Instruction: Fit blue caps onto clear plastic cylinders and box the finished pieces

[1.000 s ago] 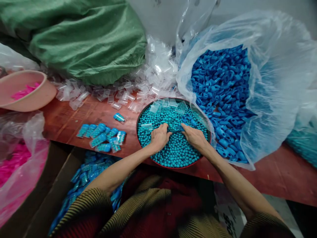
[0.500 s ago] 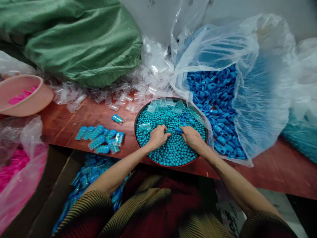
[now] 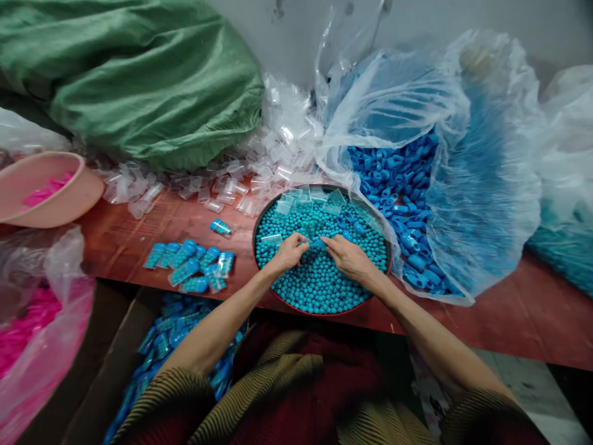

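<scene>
Both hands work over a round tray (image 3: 254,238) full of small turquoise balls (image 3: 319,293). My left hand (image 3: 290,252) is closed on a clear plastic container (image 3: 311,236), hard to make out against the balls behind it. My right hand (image 3: 351,259) pinches a blue cap (image 3: 319,243) close to that container; whether the two touch I cannot tell. Several empty clear containers (image 3: 283,203) and a few loose blue caps (image 3: 356,227) rest on the balls toward the tray's far side.
Left of the tray lie several filled, capped containers (image 3: 185,272). Clear containers (image 3: 231,185) are heaped behind. At right an open plastic bag (image 3: 482,185) holds blue caps. A pink bowl (image 3: 60,204), a green sack (image 3: 162,86) and a box of filled containers (image 3: 176,334) stand around.
My right hand has moved left with the blue cap, up to the container in my left hand. The left hand has stayed nearly in place over the tray.
</scene>
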Demonstrator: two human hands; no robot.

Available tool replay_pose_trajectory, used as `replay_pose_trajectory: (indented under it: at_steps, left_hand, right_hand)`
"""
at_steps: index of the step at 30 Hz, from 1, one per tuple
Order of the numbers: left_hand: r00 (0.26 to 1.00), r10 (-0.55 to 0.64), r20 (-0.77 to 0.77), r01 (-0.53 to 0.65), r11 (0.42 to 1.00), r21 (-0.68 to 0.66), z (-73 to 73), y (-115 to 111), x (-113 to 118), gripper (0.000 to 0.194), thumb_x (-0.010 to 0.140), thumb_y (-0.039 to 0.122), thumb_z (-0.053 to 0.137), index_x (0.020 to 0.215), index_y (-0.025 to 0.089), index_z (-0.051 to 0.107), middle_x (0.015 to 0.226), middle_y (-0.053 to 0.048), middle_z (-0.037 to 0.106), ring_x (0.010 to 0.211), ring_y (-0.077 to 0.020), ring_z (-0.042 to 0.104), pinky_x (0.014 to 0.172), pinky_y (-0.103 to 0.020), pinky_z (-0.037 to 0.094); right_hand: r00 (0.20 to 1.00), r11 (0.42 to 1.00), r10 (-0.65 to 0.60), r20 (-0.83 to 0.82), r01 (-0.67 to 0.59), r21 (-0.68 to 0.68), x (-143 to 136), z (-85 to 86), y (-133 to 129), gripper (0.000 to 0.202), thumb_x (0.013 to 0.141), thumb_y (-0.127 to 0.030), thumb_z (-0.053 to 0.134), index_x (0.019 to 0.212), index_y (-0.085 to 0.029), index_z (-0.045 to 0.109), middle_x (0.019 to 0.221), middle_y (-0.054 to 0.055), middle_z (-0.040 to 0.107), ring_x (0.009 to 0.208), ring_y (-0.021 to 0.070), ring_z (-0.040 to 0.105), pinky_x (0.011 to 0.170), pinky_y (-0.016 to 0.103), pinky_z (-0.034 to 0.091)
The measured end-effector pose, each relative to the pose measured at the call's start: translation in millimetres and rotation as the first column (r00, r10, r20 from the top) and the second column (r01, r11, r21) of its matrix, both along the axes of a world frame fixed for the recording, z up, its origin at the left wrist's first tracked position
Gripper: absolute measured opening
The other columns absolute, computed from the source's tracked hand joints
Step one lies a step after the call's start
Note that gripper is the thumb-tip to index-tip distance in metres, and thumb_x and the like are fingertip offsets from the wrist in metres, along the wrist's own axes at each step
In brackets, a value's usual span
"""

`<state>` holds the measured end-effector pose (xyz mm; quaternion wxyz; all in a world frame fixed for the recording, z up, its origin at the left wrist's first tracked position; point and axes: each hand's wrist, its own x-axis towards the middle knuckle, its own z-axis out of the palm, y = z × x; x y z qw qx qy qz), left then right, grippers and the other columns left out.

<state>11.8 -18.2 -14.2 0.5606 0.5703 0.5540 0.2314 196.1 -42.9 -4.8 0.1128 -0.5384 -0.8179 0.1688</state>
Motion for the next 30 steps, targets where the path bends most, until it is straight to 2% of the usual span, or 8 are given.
replay_pose_trajectory:
  at_steps: [3, 5, 8, 12, 16, 20, 24, 30]
  left_hand:
    - [0.994, -0.009, 0.105, 0.015, 0.998, -0.059, 5.2, -5, -3, 0.012, 0.081, 0.022, 0.048, 0.092, 0.017, 0.046, 0.072, 0.004, 0.052, 0.052, -0.008, 0.054, 0.039, -0.016, 0.039]
    - [0.987, -0.005, 0.16, 0.015, 0.998, -0.063, 7.2, -9, -1, 0.017, 0.08, 0.022, 0.048, 0.096, 0.017, 0.045, 0.073, 0.004, 0.051, 0.051, -0.0077, 0.055, 0.04, -0.017, 0.043]
    - [0.976, -0.017, 0.215, 0.025, 0.999, -0.035, 8.5, -14, 4, 0.032, 0.08, 0.022, 0.049, 0.111, 0.018, 0.044, 0.073, 0.005, 0.049, 0.047, -0.0069, 0.053, 0.038, -0.017, 0.043]
    - [0.972, -0.013, 0.234, 0.015, 1.0, -0.009, 8.2, -21, 5, 0.053, 0.079, 0.024, 0.052, 0.13, 0.018, 0.038, 0.078, 0.002, 0.053, 0.045, -0.0057, 0.051, 0.036, -0.016, 0.039]
    - [0.966, 0.015, 0.257, -0.014, 1.0, -0.004, 9.1, -24, 3, 0.062, 0.078, 0.027, 0.052, 0.137, 0.018, 0.035, 0.078, 0.0, 0.054, 0.047, -0.006, 0.051, 0.038, -0.016, 0.038]
    - [0.966, 0.002, 0.26, -0.007, 1.0, 0.017, 12.5, -26, 2, 0.057, 0.078, 0.026, 0.051, 0.133, 0.018, 0.041, 0.071, 0.002, 0.051, 0.043, -0.0049, 0.045, 0.038, -0.017, 0.037]
    - [0.957, 0.025, 0.289, -0.025, 1.0, -0.003, 13.5, -30, 5, 0.047, 0.078, 0.025, 0.05, 0.124, 0.018, 0.048, 0.073, 0.002, 0.051, 0.043, -0.0038, 0.041, 0.039, -0.017, 0.036]
    - [0.956, 0.15, 0.252, -0.171, 0.983, 0.064, 9.0, -34, 14, 0.031, 0.078, 0.022, 0.049, 0.108, 0.018, 0.052, 0.071, 0.003, 0.05, 0.048, -0.0047, 0.039, 0.042, -0.016, 0.037]
  right_hand:
    - [0.963, 0.997, -0.074, -0.261, 0.078, 0.007, 6, -3.7, 2, 0.025, 0.088, -0.023, 0.047, 0.105, -0.018, 0.064, 0.09, 0.007, 0.066, 0.083, 0.0185, 0.06, 0.077, 0.03, 0.046]
    - [0.878, 0.983, -0.173, -0.446, 0.184, -0.019, 2, -2.6, 2, 0.021, 0.085, -0.025, 0.05, 0.097, -0.018, 0.065, 0.088, 0.006, 0.067, 0.081, 0.0181, 0.061, 0.077, 0.03, 0.047]
    - [0.772, 0.962, -0.273, -0.574, 0.239, -0.135, -11, 1.0, -1, 0.017, 0.081, -0.028, 0.054, 0.086, -0.018, 0.067, 0.076, 0.003, 0.067, 0.069, 0.0166, 0.06, 0.068, 0.029, 0.047]
    - [0.738, 0.959, -0.284, -0.612, 0.223, -0.176, -20, 3.0, -4, 0.018, 0.079, -0.029, 0.054, 0.08, -0.018, 0.069, 0.072, 0.002, 0.067, 0.065, 0.015, 0.058, 0.066, 0.028, 0.046]
    - [0.732, 0.969, -0.239, -0.638, 0.133, -0.211, -13, 2.2, -3, 0.022, 0.079, -0.032, 0.054, 0.081, -0.018, 0.07, 0.067, 0.0, 0.065, 0.061, 0.0133, 0.056, 0.061, 0.026, 0.044]
    - [0.734, 0.969, -0.232, -0.638, 0.118, -0.216, -7, 3.2, -2, 0.022, 0.078, -0.033, 0.055, 0.083, -0.018, 0.07, 0.072, 0.0, 0.068, 0.065, 0.0138, 0.058, 0.064, 0.026, 0.044]
    - [0.745, 0.968, -0.185, -0.641, 0.027, -0.248, -4, 3.0, -2, 0.02, 0.076, -0.032, 0.057, 0.079, -0.018, 0.07, 0.069, 0.0, 0.068, 0.062, 0.0136, 0.059, 0.063, 0.026, 0.045]
    - [0.798, 0.996, -0.073, -0.598, 0.035, -0.076, -10, 3.8, -7, 0.019, 0.081, -0.028, 0.053, 0.079, -0.017, 0.068, 0.072, 0.003, 0.068, 0.066, 0.0153, 0.06, 0.067, 0.028, 0.047]
